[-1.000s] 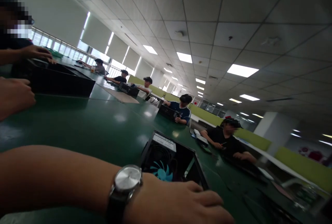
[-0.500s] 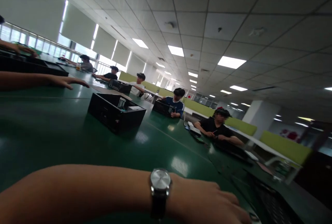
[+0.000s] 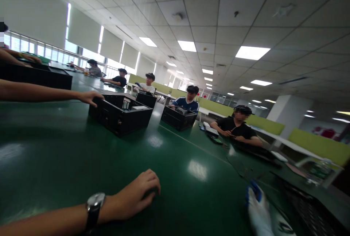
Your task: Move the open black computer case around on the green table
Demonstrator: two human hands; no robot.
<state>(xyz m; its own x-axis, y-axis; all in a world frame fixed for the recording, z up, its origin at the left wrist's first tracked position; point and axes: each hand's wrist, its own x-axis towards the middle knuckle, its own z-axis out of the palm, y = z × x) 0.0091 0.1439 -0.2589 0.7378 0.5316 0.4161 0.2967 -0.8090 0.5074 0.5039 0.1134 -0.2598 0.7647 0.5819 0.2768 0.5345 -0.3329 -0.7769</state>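
My left hand [image 3: 138, 194], with a wristwatch [image 3: 94, 203] on its wrist, rests on the green table [image 3: 68, 155] at the bottom. Its fingers are loosely curled, the tips touch the surface, and nothing shows in it. A white glove with blue fingertips, which I take for my right hand [image 3: 257, 210], comes in at the bottom right. It lies blurred beside a dark mesh panel [image 3: 303, 207]. An open black computer case [image 3: 120, 117] stands further back on the left, with another person's hand [image 3: 91, 98] on its near corner.
A second black case [image 3: 177, 117] stands before a seated person in blue [image 3: 188, 103]. Another person in black [image 3: 237, 132] works on the right. More people and cases line the far side and the left edge [image 3: 35, 77]. Small parts lie near the right.
The view has swung. My left hand came off the black case and drew back to the near table. The case now stands further away, and another person's hand has reached it. The gloved hand has appeared.
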